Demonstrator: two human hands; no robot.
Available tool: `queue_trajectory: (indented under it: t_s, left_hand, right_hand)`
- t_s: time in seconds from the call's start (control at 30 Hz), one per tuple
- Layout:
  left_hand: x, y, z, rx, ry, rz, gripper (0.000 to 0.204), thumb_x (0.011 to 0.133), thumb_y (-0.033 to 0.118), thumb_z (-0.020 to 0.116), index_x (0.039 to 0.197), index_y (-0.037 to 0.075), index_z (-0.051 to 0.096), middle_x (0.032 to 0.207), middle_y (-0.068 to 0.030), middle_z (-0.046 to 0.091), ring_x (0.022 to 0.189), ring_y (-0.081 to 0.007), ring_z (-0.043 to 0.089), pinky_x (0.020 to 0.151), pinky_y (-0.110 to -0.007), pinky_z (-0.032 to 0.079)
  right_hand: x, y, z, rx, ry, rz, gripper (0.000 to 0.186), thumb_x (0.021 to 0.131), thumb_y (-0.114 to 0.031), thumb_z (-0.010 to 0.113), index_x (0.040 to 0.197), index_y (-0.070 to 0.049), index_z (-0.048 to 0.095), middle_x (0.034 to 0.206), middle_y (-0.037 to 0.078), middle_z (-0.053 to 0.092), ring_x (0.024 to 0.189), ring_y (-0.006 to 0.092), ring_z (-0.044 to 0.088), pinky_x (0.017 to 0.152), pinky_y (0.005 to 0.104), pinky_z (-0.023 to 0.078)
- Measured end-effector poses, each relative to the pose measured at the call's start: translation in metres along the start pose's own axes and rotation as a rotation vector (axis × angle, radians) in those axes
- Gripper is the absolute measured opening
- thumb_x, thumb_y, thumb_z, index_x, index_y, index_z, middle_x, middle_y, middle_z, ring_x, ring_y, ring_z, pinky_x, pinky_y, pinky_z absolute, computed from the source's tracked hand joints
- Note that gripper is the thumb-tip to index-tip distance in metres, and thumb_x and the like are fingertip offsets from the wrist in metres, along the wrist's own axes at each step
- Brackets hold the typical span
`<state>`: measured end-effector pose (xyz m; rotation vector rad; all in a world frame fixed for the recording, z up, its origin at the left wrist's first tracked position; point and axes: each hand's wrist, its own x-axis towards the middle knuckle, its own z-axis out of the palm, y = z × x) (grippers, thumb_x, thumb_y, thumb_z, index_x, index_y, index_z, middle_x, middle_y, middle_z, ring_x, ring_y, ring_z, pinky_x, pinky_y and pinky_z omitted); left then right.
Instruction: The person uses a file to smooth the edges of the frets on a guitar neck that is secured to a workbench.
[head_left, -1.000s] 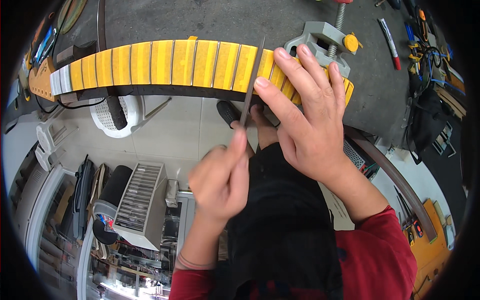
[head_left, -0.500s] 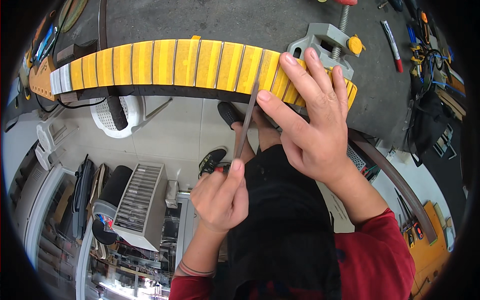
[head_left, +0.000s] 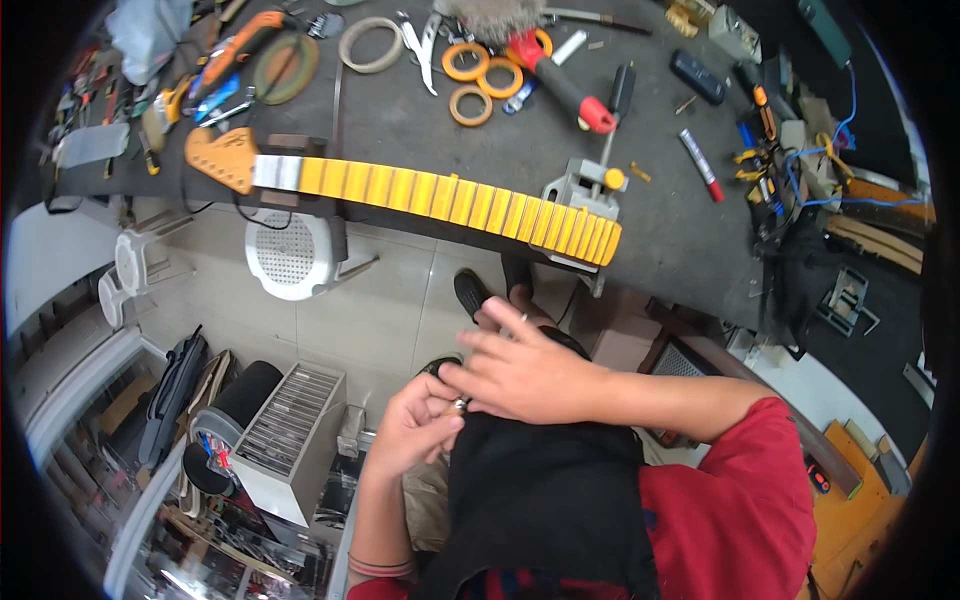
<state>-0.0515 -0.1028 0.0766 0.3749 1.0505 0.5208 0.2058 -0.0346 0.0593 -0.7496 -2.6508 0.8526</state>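
Note:
My left hand [head_left: 412, 428] is closed in front of the black apron. A small metal-and-tan bit shows at its fingertips, seemingly part of the file it gripped a moment earlier; the rest is hidden. My right hand [head_left: 530, 368] reaches across it, fingers spread and somewhat blurred, and touches or nearly touches the left fingers. Beyond both hands, a guitar neck [head_left: 400, 190] lies along the bench edge, its fretboard covered with yellow tape between the frets. Whitish tape [head_left: 277, 172] wraps it by the wooden headstock [head_left: 222, 160].
A grey clamp [head_left: 580, 190] stands at the neck's right end. Tape rolls [head_left: 470, 105], a red-and-black-handled brush [head_left: 570, 90] and a marker [head_left: 700, 165] lie on the dark bench [head_left: 400, 125]. Under its edge are a white stool [head_left: 288, 255] and a slotted box [head_left: 290, 440].
Both hands have left the fretboard and come back together near my body. The file's blade no longer shows over the frets. My view has pulled back, taking in more bench.

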Motion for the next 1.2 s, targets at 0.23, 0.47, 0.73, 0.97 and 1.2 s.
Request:
queue_trajectory:
  t_s: [0.23,0.47,0.73,0.97,1.2]
  left_hand:
    - [-0.061,-0.003,-0.004,-0.138,-0.010,-0.031,0.016,0.099,0.011,0.074,0.103,-0.004,0.068,0.072,-0.0142,0.071,0.045,-0.0112,0.057,0.040,-0.023,0.038]
    - [-0.123,-0.003,0.014,-0.121,0.169,0.102,0.024,0.093,0.012,0.080,0.106,-0.008,0.075,0.074,-0.0116,0.072,0.051,-0.0134,0.064,0.040,-0.023,0.040]
    - [-0.161,0.013,0.026,0.122,0.290,0.105,0.022,0.093,0.012,0.080,0.106,-0.006,0.078,0.070,-0.0111,0.073,0.048,-0.0103,0.059,0.043,-0.023,0.040]
    - [-0.174,0.014,0.038,0.054,0.219,0.173,0.017,0.097,0.011,0.079,0.106,-0.003,0.077,0.074,-0.0100,0.072,0.051,-0.0103,0.058,0.046,-0.024,0.041]
    - [-0.195,0.004,0.021,0.160,0.318,0.173,0.028,0.093,0.020,0.085,0.107,-0.003,0.078,0.073,-0.0099,0.072,0.052,-0.0112,0.060,0.047,-0.027,0.043]
  right_hand:
    - [0.035,-0.036,-0.007,0.290,-0.106,-0.224,0.017,0.102,-0.028,0.065,0.101,-0.011,0.063,0.075,0.006,0.068,0.074,0.0278,0.072,0.084,0.0399,0.046]
    - [0.038,-0.039,-0.046,0.251,-0.222,-0.370,0.024,0.103,-0.033,0.067,0.094,-0.011,0.065,0.077,0.006,0.072,0.079,0.0284,0.074,0.084,0.0424,0.049]
    - [0.045,-0.067,-0.070,0.047,-0.203,-0.433,0.028,0.102,-0.037,0.070,0.104,-0.010,0.068,0.098,0.007,0.073,0.101,0.0266,0.072,0.091,0.0424,0.049]
    - [0.063,-0.076,-0.078,0.128,-0.415,-0.506,0.025,0.107,-0.032,0.062,0.103,-0.008,0.064,0.087,0.014,0.076,0.089,0.0356,0.076,0.090,0.0472,0.052]
    - [0.024,-0.020,-0.115,0.008,-0.314,-0.240,0.016,0.103,-0.022,0.066,0.113,-0.010,0.067,0.115,0.012,0.077,0.106,0.0307,0.075,0.091,0.0465,0.051]
